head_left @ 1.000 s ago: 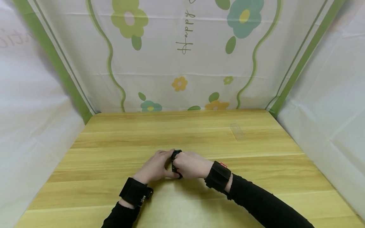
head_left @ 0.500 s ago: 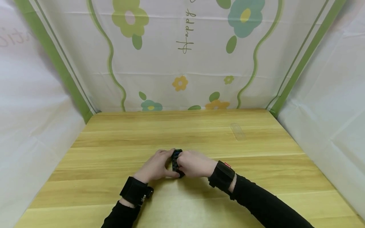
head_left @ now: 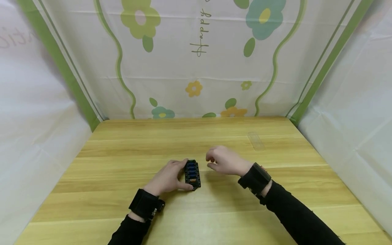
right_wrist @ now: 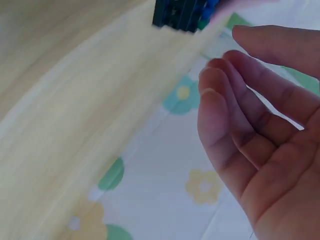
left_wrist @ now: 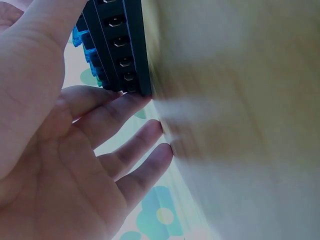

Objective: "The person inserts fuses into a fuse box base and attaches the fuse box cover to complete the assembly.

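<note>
A black oblong block lies on the table with cross rows of blue pieces and one orange piece near its front end. My left hand holds it by the ends, thumb at the front and forefinger at the back. The left wrist view shows the block's side with a line of small holes, the last two fingers spread apart from it. To the right of the block, my right hand hovers over the table, fingers loosely bent, nothing between them. In the right wrist view, the block is beyond the fingertips.
A thin clear rectangular plastic piece lies at the back right of the wooden table. White cloth printed with flowers rises behind the table's back edge, with more cloth on both sides.
My right hand has come off the block and moved right and up, uncovering the blue and orange pieces. The left hand has kept its hold on the block.
</note>
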The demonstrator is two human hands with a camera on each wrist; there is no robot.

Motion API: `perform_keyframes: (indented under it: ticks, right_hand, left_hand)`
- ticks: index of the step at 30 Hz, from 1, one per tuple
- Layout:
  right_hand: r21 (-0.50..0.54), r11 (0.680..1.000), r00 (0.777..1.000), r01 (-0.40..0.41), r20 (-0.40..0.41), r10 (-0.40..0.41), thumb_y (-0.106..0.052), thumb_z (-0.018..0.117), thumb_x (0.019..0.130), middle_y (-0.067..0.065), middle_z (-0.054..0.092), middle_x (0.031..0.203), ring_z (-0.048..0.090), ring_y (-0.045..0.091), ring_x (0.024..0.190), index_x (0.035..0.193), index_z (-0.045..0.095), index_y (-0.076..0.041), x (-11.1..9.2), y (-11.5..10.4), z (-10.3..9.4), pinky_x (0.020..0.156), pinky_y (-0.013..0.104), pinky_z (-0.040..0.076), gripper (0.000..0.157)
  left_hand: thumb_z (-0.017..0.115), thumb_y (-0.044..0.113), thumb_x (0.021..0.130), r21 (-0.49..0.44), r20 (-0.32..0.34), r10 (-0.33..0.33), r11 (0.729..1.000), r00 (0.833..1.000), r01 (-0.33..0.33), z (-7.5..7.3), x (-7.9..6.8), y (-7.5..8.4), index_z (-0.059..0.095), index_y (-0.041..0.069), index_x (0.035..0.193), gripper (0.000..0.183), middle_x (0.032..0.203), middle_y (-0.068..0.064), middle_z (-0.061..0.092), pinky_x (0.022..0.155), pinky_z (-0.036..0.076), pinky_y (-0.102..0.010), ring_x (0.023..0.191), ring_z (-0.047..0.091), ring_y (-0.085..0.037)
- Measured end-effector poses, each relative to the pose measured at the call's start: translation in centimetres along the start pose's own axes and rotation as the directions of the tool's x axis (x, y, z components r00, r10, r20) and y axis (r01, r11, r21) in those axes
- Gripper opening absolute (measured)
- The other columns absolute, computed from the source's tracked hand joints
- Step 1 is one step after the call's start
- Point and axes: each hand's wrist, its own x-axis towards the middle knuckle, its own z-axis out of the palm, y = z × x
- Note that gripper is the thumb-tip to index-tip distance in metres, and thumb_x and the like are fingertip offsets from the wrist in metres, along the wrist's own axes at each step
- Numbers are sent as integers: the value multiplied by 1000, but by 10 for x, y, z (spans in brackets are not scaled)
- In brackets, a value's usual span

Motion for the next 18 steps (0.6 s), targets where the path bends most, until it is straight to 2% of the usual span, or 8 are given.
perform_keyframes:
  ticks: [7,13,18]
  right_hand:
    - [33,991,991,-128,-35,130,-19,75,82,9,56,110,57,22,97,115,62,-3,-15,28,-10,79,28,47,39]
    - [85,970,971,-230,-47,234,-22,81,75,17,42,131,44,32,119,133,48,1,-30,57,-21,93,40,42,70]
    - [77,955,955,-285,-57,290,-24,83,72,20,35,139,35,37,126,139,41,1,-44,81,-28,98,46,36,83]
  left_hand:
    - [75,58,71,-11,18,-4,1000,1000,5,1,-1,-1,33,7,149,102,141,-12,43,102,33,-43,130,36,-32]
    - [75,57,71,-11,25,-13,1000,1000,13,1,-1,0,32,8,149,102,142,-12,42,103,33,-42,131,35,-32]
    - [75,58,71,-8,31,-22,1000,999,22,0,-1,1,31,9,150,102,142,-11,42,103,33,-42,132,34,-31]
